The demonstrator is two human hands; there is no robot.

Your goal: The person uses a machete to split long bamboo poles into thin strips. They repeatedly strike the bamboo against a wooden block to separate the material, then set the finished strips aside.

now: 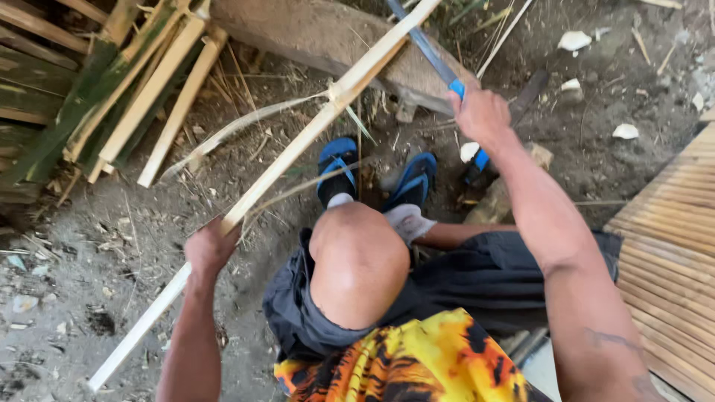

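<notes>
Left hand (pixel 211 249) closed around bamboo strip (pixel 298 145); right hand (pixel 482 115) grips blue-handled blade (pixel 426 46) against it.

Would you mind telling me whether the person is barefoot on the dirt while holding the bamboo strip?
No, both feet wear blue sandals on the dirt, while the left hand grips the bamboo strip.

1. Both arms are bare, with no sleeves
2. The right arm has a dark tattoo (pixel 611 340) near the elbow
3. The shorts (pixel 477 279) are dark grey
4. The shirt (pixel 417 365) is yellow, orange and black
5. The feet wear blue sandals (pixel 337 152) and white socks (pixel 406 219)
</notes>
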